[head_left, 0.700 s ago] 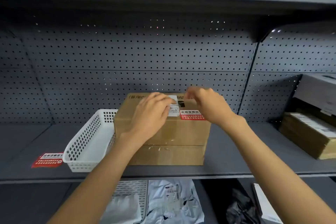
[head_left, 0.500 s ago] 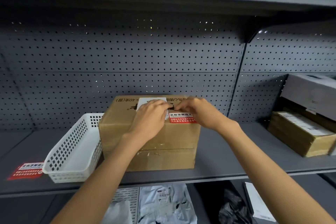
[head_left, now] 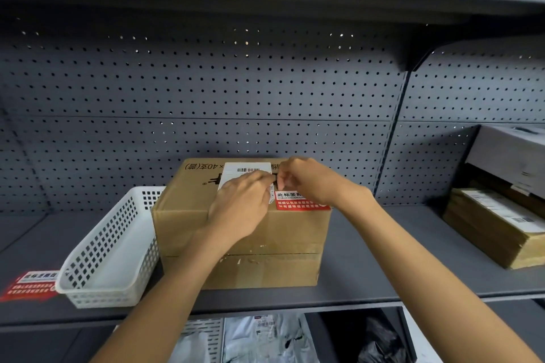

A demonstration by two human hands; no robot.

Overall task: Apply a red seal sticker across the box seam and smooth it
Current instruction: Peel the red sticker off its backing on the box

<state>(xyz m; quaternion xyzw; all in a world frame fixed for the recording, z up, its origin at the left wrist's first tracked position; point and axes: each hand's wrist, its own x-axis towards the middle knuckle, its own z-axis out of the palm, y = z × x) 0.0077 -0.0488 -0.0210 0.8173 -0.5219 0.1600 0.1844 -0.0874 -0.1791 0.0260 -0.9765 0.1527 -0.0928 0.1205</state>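
Note:
A brown cardboard box (head_left: 188, 224) stands on the grey shelf, with a white barcode label (head_left: 236, 171) on its top. The red seal sticker (head_left: 298, 204) lies on the box top at the front edge, right of centre. My left hand (head_left: 239, 212) rests on the box top and front edge, fingers together and bent, covering much of the label. My right hand (head_left: 312, 183) reaches in from the right, with its fingertips pinched at the sticker's far left corner, where they meet my left fingertips. My right wrist covers part of the sticker. The seam itself is hidden.
A white perforated basket (head_left: 109, 247) sits against the box's left side. Another red sticker (head_left: 29, 284) lies on the shelf (head_left: 368, 271) at far left. Stacked cardboard packages (head_left: 495, 224) and a grey box (head_left: 513, 156) stand at right. Bagged items lie on the shelf below.
The view has shifted, so the box sits further right. My right hand came down from above the box to the sticker's far edge, and both sets of fingertips now meet there.

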